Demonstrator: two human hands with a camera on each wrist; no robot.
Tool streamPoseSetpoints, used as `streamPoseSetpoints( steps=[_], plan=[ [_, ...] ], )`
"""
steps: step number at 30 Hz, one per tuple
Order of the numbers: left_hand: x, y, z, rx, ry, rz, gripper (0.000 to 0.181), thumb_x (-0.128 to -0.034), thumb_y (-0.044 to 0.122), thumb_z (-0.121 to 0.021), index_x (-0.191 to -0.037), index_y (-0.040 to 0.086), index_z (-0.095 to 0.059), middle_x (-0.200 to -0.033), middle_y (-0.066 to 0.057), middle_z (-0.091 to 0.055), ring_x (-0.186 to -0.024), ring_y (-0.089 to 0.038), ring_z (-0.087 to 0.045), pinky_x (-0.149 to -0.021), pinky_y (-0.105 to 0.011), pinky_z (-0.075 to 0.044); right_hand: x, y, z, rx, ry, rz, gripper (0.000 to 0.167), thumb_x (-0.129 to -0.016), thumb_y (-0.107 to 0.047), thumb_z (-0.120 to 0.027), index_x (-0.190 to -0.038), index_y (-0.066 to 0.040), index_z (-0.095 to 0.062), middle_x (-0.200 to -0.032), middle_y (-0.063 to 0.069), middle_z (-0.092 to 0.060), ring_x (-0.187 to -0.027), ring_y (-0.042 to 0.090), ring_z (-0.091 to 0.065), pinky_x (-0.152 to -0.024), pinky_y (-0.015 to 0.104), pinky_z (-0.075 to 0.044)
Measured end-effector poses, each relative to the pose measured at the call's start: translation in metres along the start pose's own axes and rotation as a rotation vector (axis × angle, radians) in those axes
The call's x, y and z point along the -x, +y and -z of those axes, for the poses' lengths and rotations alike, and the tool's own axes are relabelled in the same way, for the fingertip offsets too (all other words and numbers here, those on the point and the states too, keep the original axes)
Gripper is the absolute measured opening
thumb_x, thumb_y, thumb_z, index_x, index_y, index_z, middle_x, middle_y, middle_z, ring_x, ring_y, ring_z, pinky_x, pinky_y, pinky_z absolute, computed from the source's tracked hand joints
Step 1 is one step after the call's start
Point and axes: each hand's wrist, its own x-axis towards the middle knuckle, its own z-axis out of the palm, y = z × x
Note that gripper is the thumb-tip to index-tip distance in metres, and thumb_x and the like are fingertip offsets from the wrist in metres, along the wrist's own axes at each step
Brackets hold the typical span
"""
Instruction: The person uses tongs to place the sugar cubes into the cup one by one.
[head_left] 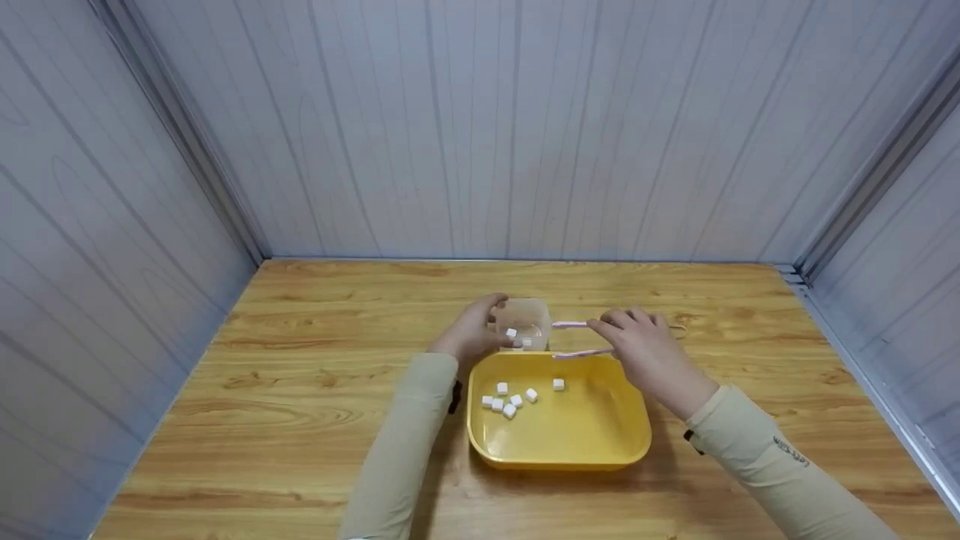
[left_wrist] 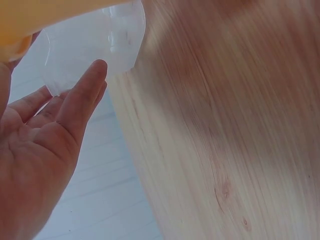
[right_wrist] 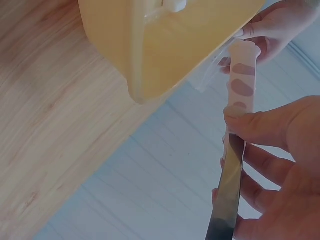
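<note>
In the head view my left hand (head_left: 472, 330) grips a small clear plastic container (head_left: 534, 309) by its left side, thumb in front and fingers behind. A few white cubes (head_left: 511, 333) lie inside it. My right hand (head_left: 651, 352) holds a pair of tongs (head_left: 570, 325) with pink ends, pinched between thumb and fingers. The tong ends are spread apart near the container's right side, and no cube shows between them. The right wrist view shows the metal arm of the tongs (right_wrist: 227, 195) under my thumb. Below both hands is a yellow tray (head_left: 562, 459).
Several white cubes (head_left: 510, 411) are grouped in the tray's left half, with a single cube (head_left: 558, 385) nearer its back middle. The wooden table (head_left: 300, 390) meets pale panel walls (head_left: 480, 135) at the back and both sides.
</note>
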Motion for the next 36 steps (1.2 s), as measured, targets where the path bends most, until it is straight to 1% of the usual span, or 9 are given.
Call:
streamPoseSetpoints(
  steps=[4, 7, 13, 16, 18, 23, 27, 31, 36],
  plan=[
    [0.002, 0.0, -0.001, 0.016, 0.001, 0.024, 0.082, -0.0776, 0.009, -0.08, -0.147, 0.01, -0.035, -0.145, -0.01, -0.038, -0.127, -0.033, -0.042, -0.093, -0.037, -0.047, 0.007, -0.002, 0.002, 0.004, 0.003, 0.018, 0.054, -0.08, 0.001, -0.075, -0.129, -0.015, -0.06, -0.118, 0.007, -0.058, -0.107, 0.032, -0.052, -0.082, 0.056, -0.044],
    [0.001, 0.0, -0.001, -0.023, 0.004, 0.015, 0.083, -0.0774, 0.011, -0.08, -0.146, 0.009, -0.035, -0.144, -0.01, -0.039, -0.125, -0.033, -0.044, -0.094, -0.037, -0.046, 0.012, -0.004, 0.003, 0.004, 0.009, 0.03, 0.053, -0.079, 0.002, -0.075, -0.128, -0.015, -0.06, -0.118, 0.007, -0.059, -0.107, 0.031, -0.052, -0.082, 0.056, -0.044],
    [-0.003, -0.001, 0.001, -0.094, -0.012, -0.056, 0.08, -0.0775, 0.011, -0.08, -0.144, 0.004, -0.036, -0.142, -0.016, -0.041, -0.122, -0.036, -0.047, -0.095, -0.04, -0.046, 0.021, -0.007, 0.003, 0.02, 0.026, 0.066, 0.051, -0.078, 0.001, -0.076, -0.125, -0.015, -0.062, -0.117, 0.006, -0.059, -0.106, 0.031, -0.053, -0.079, 0.053, -0.046],
    [-0.004, -0.002, 0.002, -0.109, -0.016, -0.071, 0.08, -0.0774, 0.01, -0.08, -0.144, 0.002, -0.036, -0.142, -0.017, -0.041, -0.122, -0.038, -0.047, -0.096, -0.04, -0.045, 0.025, -0.008, 0.003, 0.021, 0.021, 0.08, 0.051, -0.078, 0.0, -0.077, -0.125, -0.015, -0.062, -0.116, 0.005, -0.059, -0.106, 0.03, -0.053, -0.078, 0.052, -0.046],
    [-0.003, -0.002, 0.002, -0.108, -0.012, -0.063, 0.08, -0.0775, 0.011, -0.08, -0.144, 0.002, -0.036, -0.142, -0.016, -0.041, -0.123, -0.037, -0.046, -0.096, -0.041, -0.045, 0.026, -0.009, 0.003, 0.022, 0.013, 0.083, 0.05, -0.078, 0.0, -0.076, -0.124, -0.015, -0.063, -0.115, 0.005, -0.059, -0.105, 0.029, -0.052, -0.078, 0.052, -0.045],
    [-0.001, 0.001, 0.002, -0.053, -0.005, -0.011, 0.08, -0.0783, 0.008, -0.079, -0.146, 0.007, -0.036, -0.144, -0.013, -0.04, -0.126, -0.036, -0.043, -0.096, -0.04, -0.045, 0.028, -0.011, 0.0, 0.012, -0.016, 0.086, 0.047, -0.08, 0.0, -0.075, -0.123, -0.015, -0.063, -0.115, 0.004, -0.059, -0.103, 0.028, -0.052, -0.078, 0.051, -0.045],
    [0.0, 0.003, 0.001, -0.019, -0.004, 0.024, 0.081, -0.078, 0.008, -0.079, -0.147, 0.009, -0.035, -0.145, -0.011, -0.039, -0.127, -0.034, -0.041, -0.096, -0.039, -0.045, 0.028, -0.012, -0.001, 0.008, -0.034, 0.09, 0.047, -0.08, -0.001, -0.075, -0.122, -0.016, -0.064, -0.115, 0.004, -0.06, -0.104, 0.028, -0.053, -0.08, 0.056, -0.046],
    [0.001, 0.005, 0.001, -0.037, 0.003, 0.032, 0.082, -0.0774, 0.011, -0.08, -0.147, 0.012, -0.036, -0.145, -0.009, -0.04, -0.126, -0.032, -0.041, -0.097, -0.039, -0.043, 0.028, -0.012, -0.001, 0.013, -0.058, 0.082, 0.048, -0.078, -0.002, -0.077, -0.121, -0.016, -0.065, -0.115, 0.004, -0.06, -0.106, 0.029, -0.053, -0.084, 0.061, -0.044],
    [0.0, 0.005, 0.001, -0.062, 0.006, 0.032, 0.082, -0.0772, 0.013, -0.081, -0.147, 0.014, -0.037, -0.145, -0.008, -0.041, -0.125, -0.03, -0.043, -0.097, -0.039, -0.044, 0.026, -0.013, -0.002, 0.01, -0.098, 0.072, 0.047, -0.077, -0.001, -0.078, -0.12, -0.015, -0.066, -0.114, 0.004, -0.061, -0.106, 0.029, -0.053, -0.084, 0.057, -0.044]
  ],
)
